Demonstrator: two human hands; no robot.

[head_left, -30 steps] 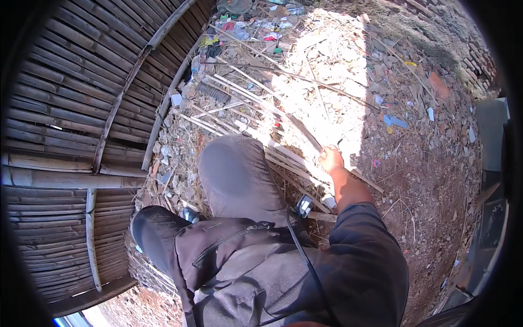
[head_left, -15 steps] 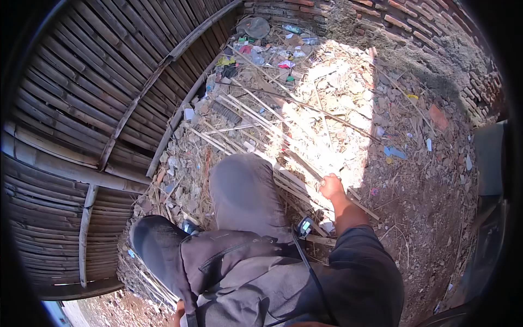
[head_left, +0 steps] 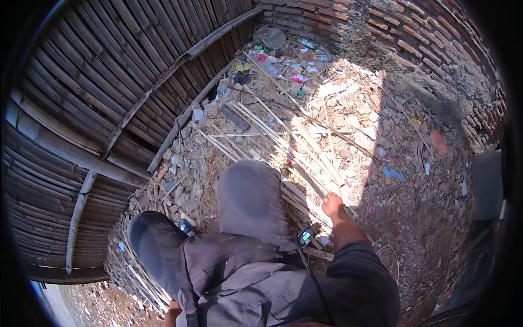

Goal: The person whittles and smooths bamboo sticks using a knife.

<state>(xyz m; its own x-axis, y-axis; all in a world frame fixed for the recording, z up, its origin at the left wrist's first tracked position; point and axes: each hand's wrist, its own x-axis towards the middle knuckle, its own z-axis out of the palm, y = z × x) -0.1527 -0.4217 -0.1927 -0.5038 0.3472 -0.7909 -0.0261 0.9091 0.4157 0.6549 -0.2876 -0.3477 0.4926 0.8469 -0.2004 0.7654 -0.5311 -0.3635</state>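
My right hand (head_left: pixel 334 207) is closed around a thin bamboo stick (head_left: pixel 311 182), low over the littered ground ahead and to my right. Several pale bamboo strips (head_left: pixel 297 195) lie under and beside it, by my raised knee. At the bottom edge, only a small part of my left hand (head_left: pixel 173 313) shows beside my clothing. Its fingers are hidden. The ends of a bundle of thin bamboo sticks (head_left: pixel 147 284) meet that hand, but I cannot tell whether it grips them.
A bamboo-slat wall (head_left: pixel 131 71) rises on the left, and a brick wall (head_left: pixel 414 38) stands at the back right. Rubble, straw and plastic litter (head_left: pixel 297 79) cover the ground. A blue scrap (head_left: pixel 394 174) lies to the right. A black cord (head_left: pixel 314 278) hangs across my clothing.
The view has shifted, so the ground and walls sit lower in the frame. My right hand stays closed on the stick. My left hand remains at the bottom edge.
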